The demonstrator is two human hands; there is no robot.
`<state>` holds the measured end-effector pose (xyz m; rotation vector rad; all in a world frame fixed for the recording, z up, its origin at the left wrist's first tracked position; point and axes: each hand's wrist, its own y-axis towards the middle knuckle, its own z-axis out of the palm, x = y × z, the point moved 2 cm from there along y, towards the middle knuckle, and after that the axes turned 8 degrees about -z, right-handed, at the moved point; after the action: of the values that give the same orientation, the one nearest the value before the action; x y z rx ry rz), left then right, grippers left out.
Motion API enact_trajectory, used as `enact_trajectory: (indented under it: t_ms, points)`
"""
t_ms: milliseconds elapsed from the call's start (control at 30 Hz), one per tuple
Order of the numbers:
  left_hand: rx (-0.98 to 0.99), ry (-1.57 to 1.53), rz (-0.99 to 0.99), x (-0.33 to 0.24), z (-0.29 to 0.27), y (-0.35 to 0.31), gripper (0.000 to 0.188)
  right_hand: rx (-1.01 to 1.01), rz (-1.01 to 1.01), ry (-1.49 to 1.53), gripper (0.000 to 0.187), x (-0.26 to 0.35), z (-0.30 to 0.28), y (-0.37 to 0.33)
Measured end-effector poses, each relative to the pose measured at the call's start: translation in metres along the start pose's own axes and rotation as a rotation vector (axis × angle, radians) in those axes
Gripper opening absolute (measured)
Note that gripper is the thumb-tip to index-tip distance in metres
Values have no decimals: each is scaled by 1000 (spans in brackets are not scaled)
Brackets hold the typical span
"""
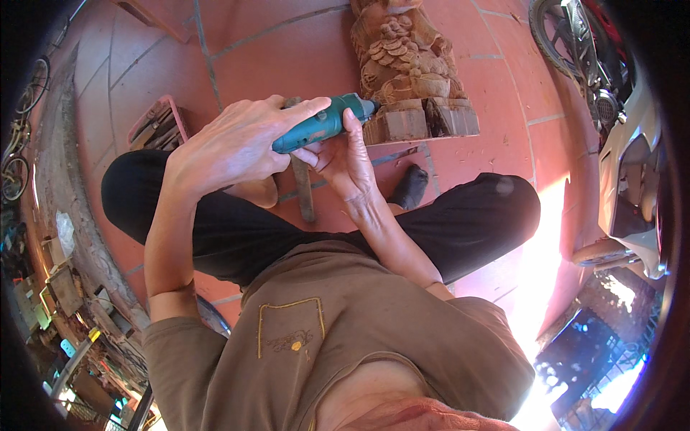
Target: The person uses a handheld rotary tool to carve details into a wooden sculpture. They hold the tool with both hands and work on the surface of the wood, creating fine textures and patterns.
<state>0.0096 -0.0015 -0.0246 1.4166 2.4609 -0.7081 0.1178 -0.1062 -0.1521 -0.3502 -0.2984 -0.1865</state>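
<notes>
A teal die grinder [316, 131] with a grey nose is held in front of me, its nose pointing right toward a carved wooden figure [413, 68]. From the left, my left hand [233, 140] wraps its rear part, one finger stretched along the top. My right hand [343, 159] is closed around the body from below, thumb up near the nose. The grinder's tip ends close to the carving's blocky base; whether they touch I cannot tell. Below my hands, a long wooden stick or handle [303, 192] lies on the floor, partly hidden.
At the left, a pink basket [180, 118] holds several narrow tools. A long weathered log [79, 187] runs along the left side, with clutter beyond it. A motorbike [625, 144] stands at the right. My crossed legs frame the red tiled floor [280, 54].
</notes>
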Motion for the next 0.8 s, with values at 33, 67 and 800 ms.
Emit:
enact_trajectory:
  t_ms: [33, 67, 800]
  points:
    - [15, 3, -7, -2, -3, 0, 74, -1, 5, 3, 64, 0, -1, 0]
    - [29, 7, -15, -2, -4, 1, 74, 1, 11, 7, 64, 0, -1, 1]
    - [-31, -10, -69, 1, -4, 23, 80, 22, -8, -40, 60, 17, -5, 28]
